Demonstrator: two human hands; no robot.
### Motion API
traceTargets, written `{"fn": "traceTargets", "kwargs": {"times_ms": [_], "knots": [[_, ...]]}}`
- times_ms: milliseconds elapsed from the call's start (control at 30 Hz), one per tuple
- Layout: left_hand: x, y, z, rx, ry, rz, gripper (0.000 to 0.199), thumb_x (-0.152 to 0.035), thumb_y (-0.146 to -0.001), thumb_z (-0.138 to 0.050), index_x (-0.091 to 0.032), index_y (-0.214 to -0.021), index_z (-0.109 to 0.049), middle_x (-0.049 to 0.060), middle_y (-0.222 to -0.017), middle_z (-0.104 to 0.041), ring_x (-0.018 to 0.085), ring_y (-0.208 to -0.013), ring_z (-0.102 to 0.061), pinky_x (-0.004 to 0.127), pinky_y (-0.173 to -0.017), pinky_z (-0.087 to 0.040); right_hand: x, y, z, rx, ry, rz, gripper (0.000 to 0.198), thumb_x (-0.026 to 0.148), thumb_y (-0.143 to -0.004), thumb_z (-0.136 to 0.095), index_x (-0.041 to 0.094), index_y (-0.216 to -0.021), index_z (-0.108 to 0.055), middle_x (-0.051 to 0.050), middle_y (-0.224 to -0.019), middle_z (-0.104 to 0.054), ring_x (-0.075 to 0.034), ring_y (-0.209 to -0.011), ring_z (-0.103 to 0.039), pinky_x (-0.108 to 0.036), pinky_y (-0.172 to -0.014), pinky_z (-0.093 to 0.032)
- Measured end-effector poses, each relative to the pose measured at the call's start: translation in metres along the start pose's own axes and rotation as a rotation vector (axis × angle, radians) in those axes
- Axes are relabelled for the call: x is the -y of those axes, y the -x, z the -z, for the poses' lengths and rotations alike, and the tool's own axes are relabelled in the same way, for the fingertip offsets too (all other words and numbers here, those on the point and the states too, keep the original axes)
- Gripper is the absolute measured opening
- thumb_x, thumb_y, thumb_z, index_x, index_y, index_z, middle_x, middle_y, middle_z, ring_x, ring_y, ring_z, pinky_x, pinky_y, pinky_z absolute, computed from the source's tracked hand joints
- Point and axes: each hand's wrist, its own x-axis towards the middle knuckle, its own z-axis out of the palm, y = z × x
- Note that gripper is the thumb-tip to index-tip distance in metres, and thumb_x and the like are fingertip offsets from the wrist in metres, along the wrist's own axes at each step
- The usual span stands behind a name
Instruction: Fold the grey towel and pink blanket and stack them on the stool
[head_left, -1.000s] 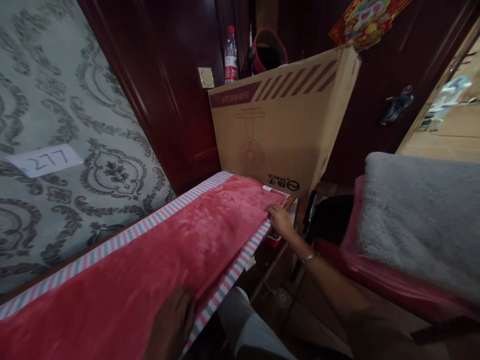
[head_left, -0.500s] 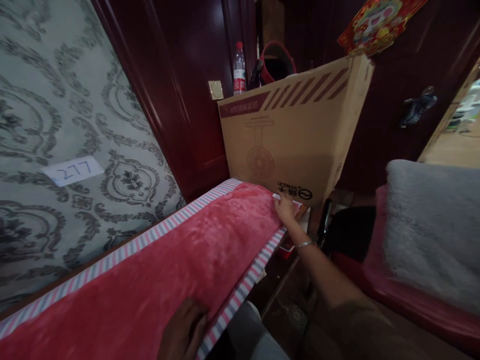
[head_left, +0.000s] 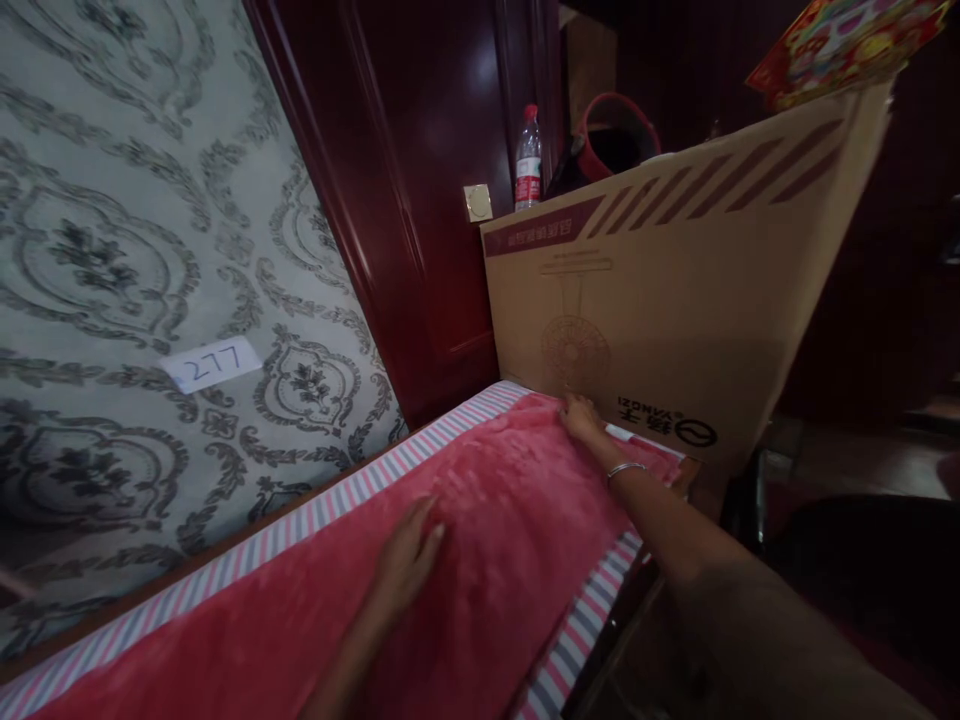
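A pink plush blanket [head_left: 510, 510] lies lengthwise over a striped cloth [head_left: 337, 505], whose pink, grey and white stripes show along both sides. At the blanket's far edge, close to the cardboard box, is my right hand [head_left: 581, 418], with its fingers curled round the edge; the fingertips are partly hidden. My left hand [head_left: 409, 555] rests on top of the blanket nearer to me, palm down, fingers stretched out and holding nothing. Faint creases run through the plush between the two hands.
A tall cardboard box [head_left: 675, 290] stands right behind the blanket's far end. Behind it are a red-capped bottle [head_left: 529, 165] and a red-rimmed dark object [head_left: 619, 135]. Patterned wallpaper [head_left: 97, 260] with a paper marked 277 [head_left: 212, 364] borders the left side.
My view has turned a little to the right and closer. My right hand has shifted left along the blanket's far edge. My left hand has reached forward over the blanket, its fingers straightening.
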Motion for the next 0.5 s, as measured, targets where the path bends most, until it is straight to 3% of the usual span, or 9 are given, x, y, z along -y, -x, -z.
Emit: {"fn": "traceTargets", "kwargs": {"times_ms": [100, 200, 333, 500], "knots": [[-0.014, -0.047, -0.028, 0.134, -0.113, 0.025, 0.060, -0.039, -0.095, -0.042, -0.016, -0.150, -0.041, 0.015, -0.158, -0.036, 0.026, -0.145, -0.036, 0.046, -0.117, -0.032, 0.007, -0.016, -0.006, 0.051, 0.002, -0.012, 0.047, 0.022, -0.093, -0.049, 0.009, -0.138, -0.055, -0.023, -0.137, -0.056, -0.031, -0.125, -0.055, -0.040, -0.101, -0.044], [-0.033, -0.072, -0.059, 0.254, -0.218, 0.032, 0.067, -0.043, -0.094, -0.045, -0.017, -0.155, -0.032, 0.017, -0.163, -0.023, 0.032, -0.150, -0.022, 0.054, -0.120, -0.022, 0.014, -0.033, -0.012, 0.113, 0.007, -0.034, 0.042, 0.026, -0.094, -0.051, 0.011, -0.132, -0.062, -0.023, -0.130, -0.062, -0.031, -0.118, -0.061, -0.040, -0.095, -0.048], [-0.051, -0.071, -0.095, 0.370, -0.250, -0.146, 0.070, -0.055, -0.092, -0.049, -0.025, -0.154, -0.034, 0.012, -0.164, -0.022, 0.037, -0.151, -0.015, 0.065, -0.119, -0.010, 0.019, -0.058, -0.021, 0.183, 0.016, -0.078, 0.035, 0.032, -0.094, -0.052, 0.010, -0.111, -0.074, -0.023, -0.114, -0.070, -0.031, -0.109, -0.067, -0.036, -0.088, -0.050], [-0.049, -0.058, -0.115, 0.338, -0.234, -0.248, 0.069, -0.058, -0.093, -0.047, -0.032, -0.155, -0.031, 0.008, -0.166, -0.018, 0.038, -0.151, -0.013, 0.067, -0.118, -0.008, 0.014, -0.083, -0.036, 0.172, -0.018, -0.079, 0.039, 0.045, -0.093, -0.059, 0.010, -0.098, -0.075, -0.021, -0.104, -0.072, -0.029, -0.101, -0.069, -0.036, -0.084, -0.052]]}}
